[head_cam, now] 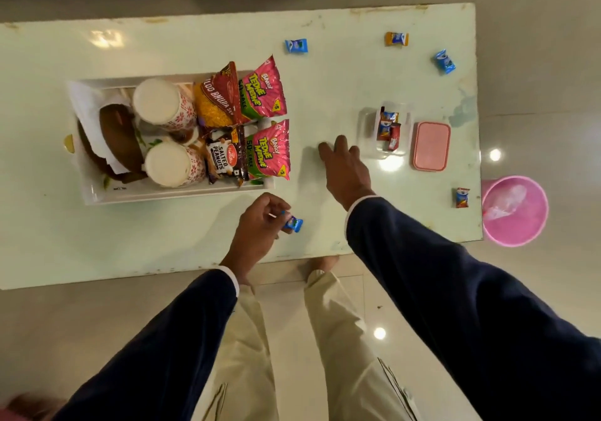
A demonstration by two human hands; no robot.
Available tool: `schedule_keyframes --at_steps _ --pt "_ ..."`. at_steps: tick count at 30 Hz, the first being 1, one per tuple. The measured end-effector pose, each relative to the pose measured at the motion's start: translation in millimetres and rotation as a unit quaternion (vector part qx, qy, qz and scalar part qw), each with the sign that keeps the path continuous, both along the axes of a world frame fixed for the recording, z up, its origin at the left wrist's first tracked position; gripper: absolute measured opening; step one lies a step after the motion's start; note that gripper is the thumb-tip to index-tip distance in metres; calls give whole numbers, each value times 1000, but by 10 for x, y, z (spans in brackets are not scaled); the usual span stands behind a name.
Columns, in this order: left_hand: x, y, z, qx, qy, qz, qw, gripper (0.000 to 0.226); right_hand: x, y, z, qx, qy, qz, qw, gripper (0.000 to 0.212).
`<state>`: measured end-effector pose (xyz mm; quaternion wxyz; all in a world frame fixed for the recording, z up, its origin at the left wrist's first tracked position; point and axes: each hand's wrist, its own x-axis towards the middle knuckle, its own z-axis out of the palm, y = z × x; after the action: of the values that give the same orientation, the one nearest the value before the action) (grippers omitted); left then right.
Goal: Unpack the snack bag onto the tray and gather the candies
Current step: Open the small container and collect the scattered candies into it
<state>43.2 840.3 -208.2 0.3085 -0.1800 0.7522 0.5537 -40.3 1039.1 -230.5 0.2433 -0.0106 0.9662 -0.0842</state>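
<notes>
A white tray (169,197) on the pale table (195,242) carries snack packets, two paper cups and a brown paper bag (120,138). My left hand (258,225) pinches a blue candy (292,224) near the table's front edge. Over the table between the tray and a clear box (366,128) hovers my right hand (346,168), fingers straight and empty. The clear box has several candies inside. Loose candies lie on the table: a blue one (296,46), an orange one (396,39), a second blue one (444,61), and a red-blue one (462,197).
A pink lid (431,146) lies right of the clear box. A pink bin (515,211) stands on the floor by the table's right edge. My legs and a foot show below the table's front edge.
</notes>
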Motion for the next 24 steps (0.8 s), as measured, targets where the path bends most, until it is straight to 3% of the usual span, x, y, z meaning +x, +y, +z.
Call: schedule_keyframes --at_steps 3,5,7,10,15,18,21,24 --pt "-190 132 67 20 23 10 999 18 202 90 -45 -61 -30 -16 998 30" --pt "-313 289 118 37 44 6 998 21 317 220 -46 -141 -61 -97 983 18" --pt "-437 473 170 48 69 -11 996 26 385 396 12 -226 -74 -223 945 12" --pt "-646 822 221 39 104 -36 993 30 393 736 196 -320 -19 -394 861 10" --pt "-1090 1391 151 -12 127 -70 989 26 160 1222 391 -376 86 -483 786 10" --pt "-1328 1659 98 -65 162 -91 980 25 -31 1344 382 -353 92 -491 791 14" --pt "-1408 1852 127 -107 192 -153 963 31 -133 1364 392 -332 96 -444 826 16" --pt "-1378 1847 180 -85 193 -174 962 37 -121 1422 427 -327 102 -447 826 12"
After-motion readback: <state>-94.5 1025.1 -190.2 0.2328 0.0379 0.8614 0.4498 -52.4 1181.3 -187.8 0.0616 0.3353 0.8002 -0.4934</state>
